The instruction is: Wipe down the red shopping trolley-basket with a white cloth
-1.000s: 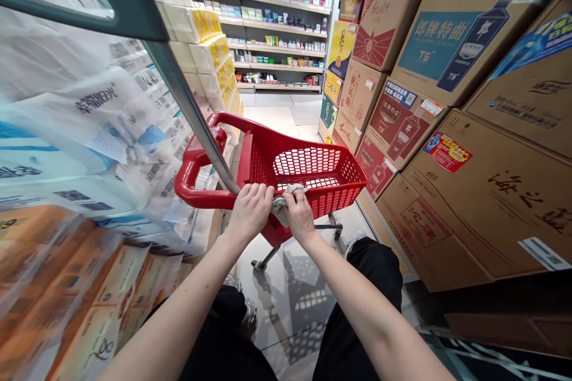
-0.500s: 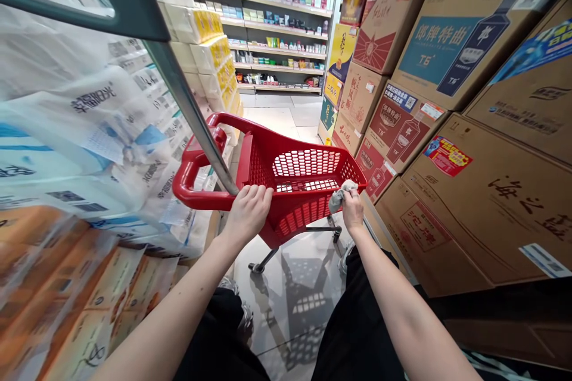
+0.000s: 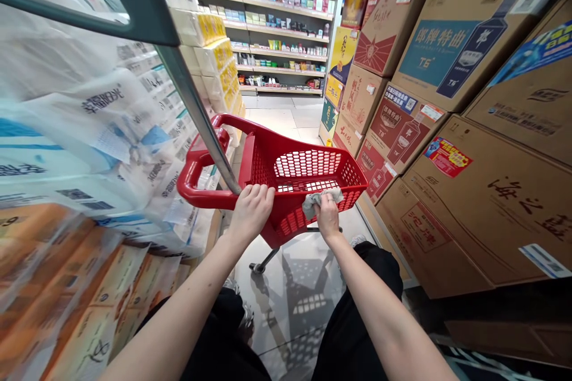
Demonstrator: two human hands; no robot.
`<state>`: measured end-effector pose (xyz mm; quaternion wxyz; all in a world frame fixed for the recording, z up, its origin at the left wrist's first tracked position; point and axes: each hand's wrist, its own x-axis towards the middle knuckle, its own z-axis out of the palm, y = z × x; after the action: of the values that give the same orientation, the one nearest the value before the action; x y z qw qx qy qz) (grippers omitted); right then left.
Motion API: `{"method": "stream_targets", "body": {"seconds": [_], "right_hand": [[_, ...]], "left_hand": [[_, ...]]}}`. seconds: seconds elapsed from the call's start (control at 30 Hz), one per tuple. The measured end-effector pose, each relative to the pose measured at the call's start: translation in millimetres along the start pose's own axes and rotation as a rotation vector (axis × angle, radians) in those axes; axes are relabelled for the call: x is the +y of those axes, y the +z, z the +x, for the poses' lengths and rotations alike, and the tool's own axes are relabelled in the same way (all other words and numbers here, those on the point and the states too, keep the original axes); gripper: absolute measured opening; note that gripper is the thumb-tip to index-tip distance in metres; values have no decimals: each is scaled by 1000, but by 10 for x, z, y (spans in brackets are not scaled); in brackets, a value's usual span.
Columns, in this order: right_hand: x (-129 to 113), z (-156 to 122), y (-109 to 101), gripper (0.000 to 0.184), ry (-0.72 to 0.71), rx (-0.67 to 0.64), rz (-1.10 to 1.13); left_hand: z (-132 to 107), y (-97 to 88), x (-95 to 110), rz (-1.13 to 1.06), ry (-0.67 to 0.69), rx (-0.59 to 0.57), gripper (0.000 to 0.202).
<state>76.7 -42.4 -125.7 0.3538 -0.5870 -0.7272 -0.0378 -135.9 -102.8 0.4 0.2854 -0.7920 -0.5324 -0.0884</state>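
Note:
A red plastic shopping trolley basket (image 3: pixel 304 181) on small wheels stands just ahead of me, with its looped handle (image 3: pixel 191 177) towards the left. My left hand (image 3: pixel 251 211) grips the near rim of the basket, fingers curled over the edge. My right hand (image 3: pixel 328 215) presses a crumpled grey cloth (image 3: pixel 320 201) against the same rim, further right. The inside of the basket holds nothing that I can see.
Stacked liquor cartons (image 3: pixel 465 190) form a wall on the right. Wrapped tissue packs (image 3: pixel 89 149) are piled on the left behind a metal upright (image 3: pixel 196 101). Goods shelves (image 3: pixel 281 30) stand ahead at the end of a tiled aisle (image 3: pixel 277 116).
My right hand went out to the basket's right corner with the cloth, then came back left along the rim. My left hand stays in place on the rim.

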Motion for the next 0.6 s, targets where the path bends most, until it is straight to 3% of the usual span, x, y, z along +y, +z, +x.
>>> {"method": "stream_targets", "body": {"seconds": [0.13,0.33,0.5,0.6], "right_hand": [[-141,-60,28,13,-118,-55,-4],[-342,-156,124,18,-116,-59,-74],[-595,-154,157,15,-219,-182,-67],[-581,-126,74,14,-161,-113,27]], "left_hand": [[-4,1,10,24,-9,-1,27],[-13,0,3,-34,-14,14,29],[-16,0,-3,-79,-18,33,29],[-16,0,-10,-65,-17,27,29]]}}
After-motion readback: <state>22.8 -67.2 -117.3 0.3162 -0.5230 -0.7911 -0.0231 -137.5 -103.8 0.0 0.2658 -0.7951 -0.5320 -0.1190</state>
